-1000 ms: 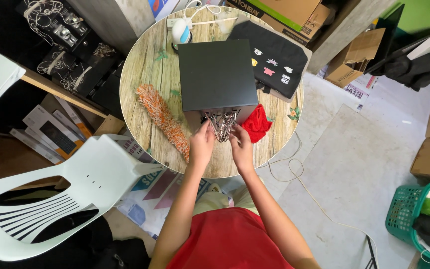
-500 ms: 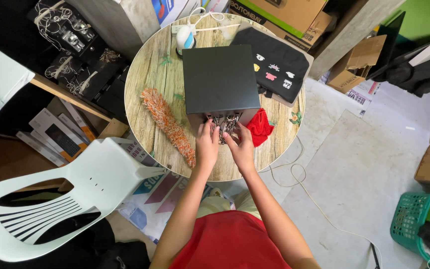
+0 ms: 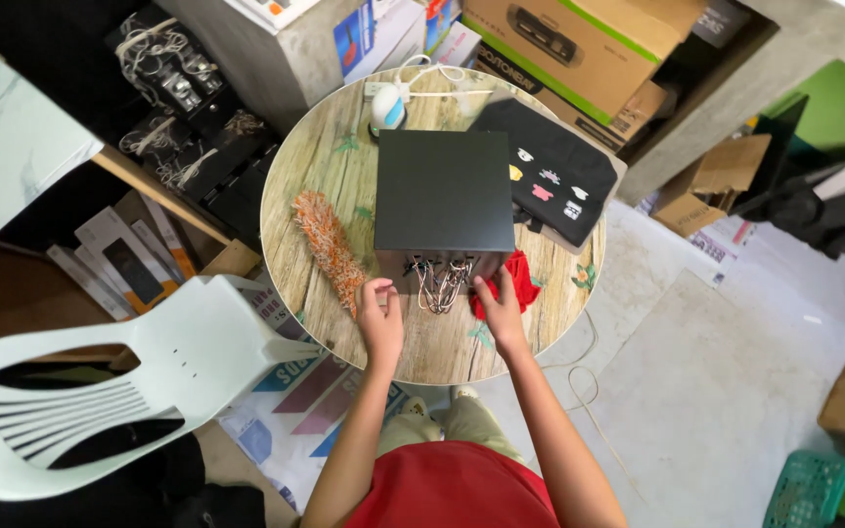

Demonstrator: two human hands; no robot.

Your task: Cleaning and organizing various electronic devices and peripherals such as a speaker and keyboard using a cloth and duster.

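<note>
Round wood-print table [image 3: 344, 176], viewed from above. A black metal box [image 3: 442, 200] sits near the table's centre, its open near face spilling a bundle of cables [image 3: 439, 284] toward 6 o'clock. Left hand [image 3: 380, 318] rests on the tabletop at the box's 7 o'clock corner, fingers loosely curled, gripping nothing that shows. Right hand [image 3: 499, 305] at the 5 o'clock corner, fingertips touching the cable bundle and lying over a red cloth [image 3: 515, 279]; whether it pinches a wire cannot be told. Risks, as judged: a tug on tangled leads could drag the box toward the near edge; loose connectors could snag on the cloth. Orange bristly brush [image 3: 330, 244] at 9 o'clock of the box could be swept off by the left elbow.
</note>
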